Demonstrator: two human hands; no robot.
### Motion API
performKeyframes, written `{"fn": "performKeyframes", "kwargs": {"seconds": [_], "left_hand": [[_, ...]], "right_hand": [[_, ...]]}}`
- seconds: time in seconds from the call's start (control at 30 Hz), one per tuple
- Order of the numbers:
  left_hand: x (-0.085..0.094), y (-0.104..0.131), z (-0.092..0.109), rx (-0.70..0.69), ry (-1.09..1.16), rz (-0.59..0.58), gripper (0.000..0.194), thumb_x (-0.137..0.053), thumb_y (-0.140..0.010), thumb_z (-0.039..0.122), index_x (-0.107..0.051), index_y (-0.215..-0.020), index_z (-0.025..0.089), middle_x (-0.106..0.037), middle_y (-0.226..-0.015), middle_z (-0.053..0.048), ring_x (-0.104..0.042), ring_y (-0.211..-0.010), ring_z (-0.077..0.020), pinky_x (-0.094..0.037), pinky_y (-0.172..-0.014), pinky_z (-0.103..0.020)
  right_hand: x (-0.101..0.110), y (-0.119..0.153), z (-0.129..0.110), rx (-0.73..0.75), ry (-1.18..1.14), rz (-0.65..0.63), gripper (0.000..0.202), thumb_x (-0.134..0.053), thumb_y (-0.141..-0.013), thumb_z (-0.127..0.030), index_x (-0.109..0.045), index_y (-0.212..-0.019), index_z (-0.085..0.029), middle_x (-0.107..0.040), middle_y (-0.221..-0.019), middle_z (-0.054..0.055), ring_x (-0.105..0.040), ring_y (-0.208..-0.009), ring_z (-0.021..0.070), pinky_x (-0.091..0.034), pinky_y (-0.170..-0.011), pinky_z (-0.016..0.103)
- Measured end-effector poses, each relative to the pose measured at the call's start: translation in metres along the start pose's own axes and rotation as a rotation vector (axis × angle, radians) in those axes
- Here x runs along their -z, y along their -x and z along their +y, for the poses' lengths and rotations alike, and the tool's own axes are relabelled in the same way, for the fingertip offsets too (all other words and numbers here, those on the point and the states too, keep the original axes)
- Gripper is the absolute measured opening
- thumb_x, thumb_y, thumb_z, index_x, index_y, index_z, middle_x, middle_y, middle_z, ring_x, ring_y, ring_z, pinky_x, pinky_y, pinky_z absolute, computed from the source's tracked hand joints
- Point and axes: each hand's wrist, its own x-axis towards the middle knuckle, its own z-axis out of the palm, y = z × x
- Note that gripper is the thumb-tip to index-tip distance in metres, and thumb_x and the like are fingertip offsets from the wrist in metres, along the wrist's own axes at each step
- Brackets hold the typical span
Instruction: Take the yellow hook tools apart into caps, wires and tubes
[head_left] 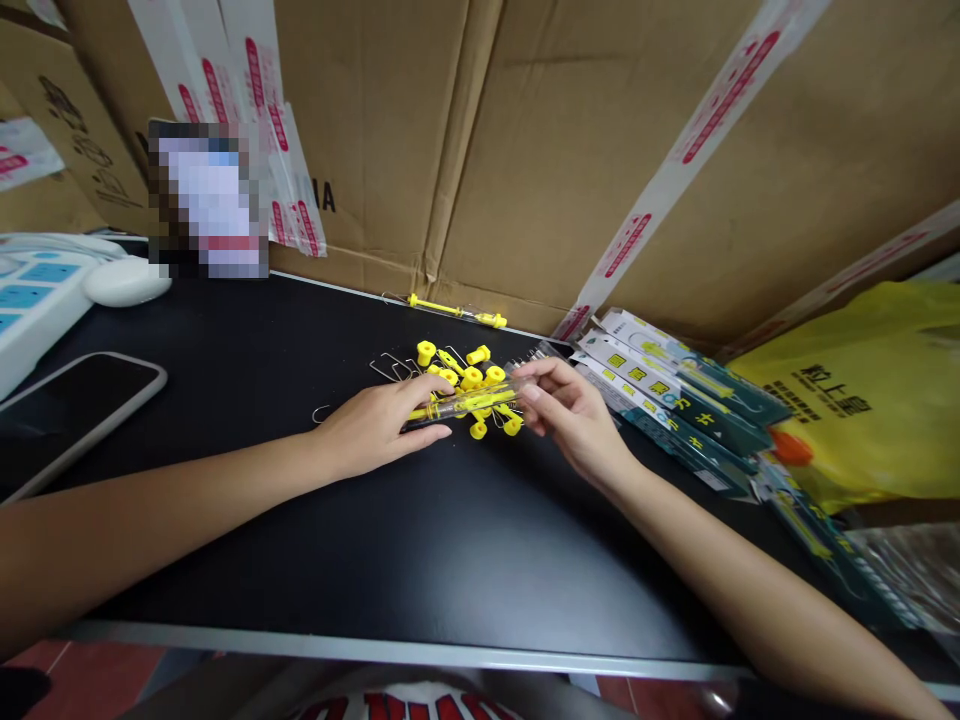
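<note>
Between my two hands lies a clear tube (480, 400) with yellow parts inside, held nearly level above the black table. My left hand (390, 420) grips its left end, thumb and fingers around it. At the tube's right end, my right hand (562, 408) pinches it between thumb and fingers. Just behind and beneath the tube is a loose pile of yellow caps (472, 377) with bent wire hooks (394, 366). A similar yellow and clear piece (457, 311) with a wire hook rests farther back, near the cardboard.
Packaged items in green and white cards (675, 390) are stacked at right, beside a yellow bag (862, 390). A phone (82, 415), a white power strip (41, 300) and a white mouse-like object (127, 281) are at left. Cardboard boxes (375, 130) stand behind the table (420, 560).
</note>
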Motion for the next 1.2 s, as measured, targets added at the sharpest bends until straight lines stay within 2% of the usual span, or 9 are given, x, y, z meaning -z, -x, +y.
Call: {"fn": "performKeyframes", "kwargs": {"seconds": [0.13,0.33,0.4,0.47,0.63,0.73,0.83,0.97,1.2], "left_hand": [[-0.004,-0.001,-0.004,-0.029,0.081,0.002,0.031,-0.049,-0.090,0.032,-0.044,-0.120,0.023,-0.061,-0.110,-0.002,-0.062,-0.091,-0.0158,-0.047,-0.079,-0.027],[-0.003,-0.001,-0.003,-0.158,0.139,-0.039,0.032,-0.047,-0.092,0.032,-0.045,-0.121,0.021,-0.060,-0.108,-0.004,-0.059,-0.094,-0.0152,-0.045,-0.082,-0.025],[-0.003,-0.001,-0.001,-0.133,0.143,-0.057,0.034,-0.049,-0.090,0.035,-0.045,-0.121,0.021,-0.060,-0.103,-0.003,-0.060,-0.089,-0.0145,-0.046,-0.078,-0.025],[-0.003,0.000,0.000,-0.075,0.150,-0.053,0.038,-0.052,-0.088,0.037,-0.044,-0.122,0.020,-0.060,-0.098,-0.002,-0.060,-0.080,-0.0136,-0.046,-0.072,-0.025],[-0.003,-0.001,0.000,-0.026,0.149,-0.054,0.030,-0.046,-0.091,0.037,-0.048,-0.117,0.021,-0.054,-0.075,0.004,-0.053,-0.062,-0.0104,-0.040,-0.060,-0.022],[-0.002,-0.001,0.002,-0.036,0.138,-0.075,0.025,-0.044,-0.092,0.037,-0.054,-0.109,0.021,-0.052,-0.070,0.005,-0.051,-0.061,-0.0093,-0.038,-0.059,-0.020],[-0.002,-0.001,0.003,-0.037,0.141,-0.069,0.025,-0.045,-0.092,0.036,-0.056,-0.107,0.020,-0.058,-0.077,0.003,-0.055,-0.067,-0.0096,-0.039,-0.063,-0.019],[-0.003,0.000,0.002,-0.036,0.155,-0.061,0.027,-0.044,-0.092,0.038,-0.056,-0.108,0.020,-0.062,-0.084,0.001,-0.057,-0.073,-0.0110,-0.041,-0.068,-0.021],[-0.003,-0.001,0.001,-0.045,0.163,-0.059,0.027,-0.044,-0.092,0.038,-0.056,-0.107,0.020,-0.061,-0.081,0.001,-0.057,-0.070,-0.0102,-0.041,-0.066,-0.020]], "right_hand": [[-0.002,0.000,-0.001,-0.081,-0.154,-0.030,0.028,-0.072,-0.072,-0.031,-0.060,-0.096,-0.021,-0.051,-0.071,-0.004,-0.044,-0.051,0.0058,-0.040,-0.043,0.019],[-0.024,0.017,0.004,-0.195,-0.210,-0.245,0.033,-0.070,-0.075,-0.029,-0.062,-0.105,-0.019,-0.062,-0.076,0.001,-0.056,-0.059,0.0094,-0.052,-0.053,0.025],[-0.026,0.019,0.004,-0.169,-0.165,-0.232,0.031,-0.068,-0.077,-0.030,-0.063,-0.105,-0.018,-0.062,-0.075,0.001,-0.057,-0.059,0.0099,-0.053,-0.053,0.025],[-0.022,0.017,0.001,-0.085,-0.090,-0.147,0.028,-0.067,-0.078,-0.033,-0.063,-0.102,-0.019,-0.062,-0.075,0.001,-0.056,-0.058,0.0101,-0.052,-0.051,0.025],[0.015,-0.004,-0.010,0.197,0.126,0.166,0.023,-0.052,-0.086,-0.045,-0.056,-0.092,-0.023,-0.062,-0.095,0.004,-0.061,-0.078,0.0162,-0.053,-0.061,0.030],[0.042,-0.017,-0.013,0.205,0.341,0.281,0.024,-0.041,-0.091,-0.048,-0.048,-0.096,-0.025,-0.062,-0.080,0.004,-0.061,-0.066,0.0168,-0.048,-0.056,0.030],[0.065,-0.027,-0.010,0.188,0.683,0.328,0.025,-0.050,-0.086,-0.048,-0.050,-0.092,-0.023,-0.054,-0.060,-0.001,-0.051,-0.049,0.0145,-0.039,-0.048,0.028],[0.084,-0.034,0.000,0.132,1.158,0.349,0.023,-0.058,-0.080,-0.043,-0.060,-0.080,-0.019,-0.048,-0.054,-0.002,-0.045,-0.050,0.0133,-0.032,-0.051,0.027],[0.090,-0.035,0.011,0.007,1.465,0.325,0.030,-0.057,-0.079,-0.047,-0.066,-0.089,-0.020,-0.063,-0.067,0.003,-0.056,-0.062,0.0190,-0.031,-0.052,0.027]]}}
